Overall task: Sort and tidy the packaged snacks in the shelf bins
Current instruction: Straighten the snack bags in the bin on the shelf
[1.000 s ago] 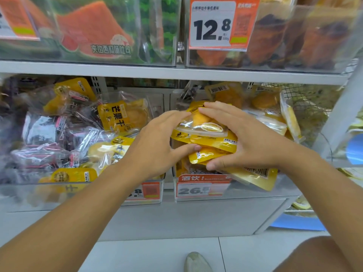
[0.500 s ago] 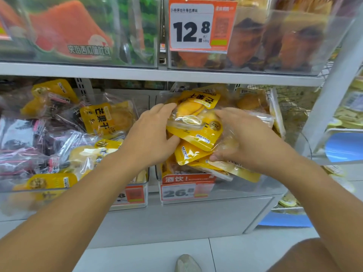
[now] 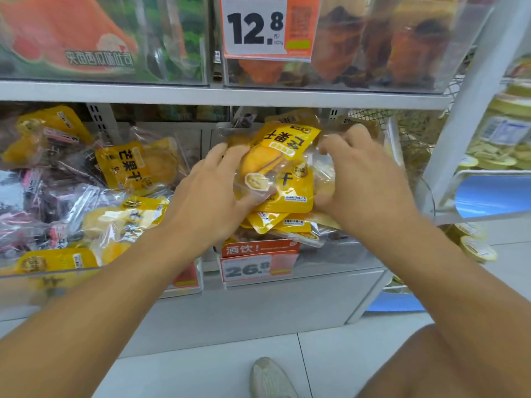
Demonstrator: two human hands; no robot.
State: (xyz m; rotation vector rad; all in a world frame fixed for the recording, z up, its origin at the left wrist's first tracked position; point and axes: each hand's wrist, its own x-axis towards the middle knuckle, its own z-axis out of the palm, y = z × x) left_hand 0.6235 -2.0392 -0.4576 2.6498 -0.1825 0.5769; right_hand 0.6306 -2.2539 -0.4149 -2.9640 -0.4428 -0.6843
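A stack of yellow dried-mango packets (image 3: 280,173) is held between both hands over the right clear bin (image 3: 339,257) on the lower shelf. My left hand (image 3: 209,193) grips the stack's left side, thumb under it and fingers on top. My right hand (image 3: 365,179) grips the right side, its fingers curled over the packets' clear edge. The top packet stands tilted, its print upside down. More yellow packets (image 3: 281,225) lie under the stack in the bin.
The left bin (image 3: 86,271) holds mixed yellow mango and dark purple packets (image 3: 57,196). Price tags 26.8 (image 3: 247,270) and 12.8 (image 3: 255,24) hang on bin fronts. Upper bins hold other snacks. A wire basket (image 3: 413,133) and a white upright (image 3: 471,110) stand right; my shoe (image 3: 270,377) below.
Both hands have lifted the stack of yellow packets upward and deeper into the right bin. The top packet has tipped up and my right hand has shifted from below to the stack's upper right.
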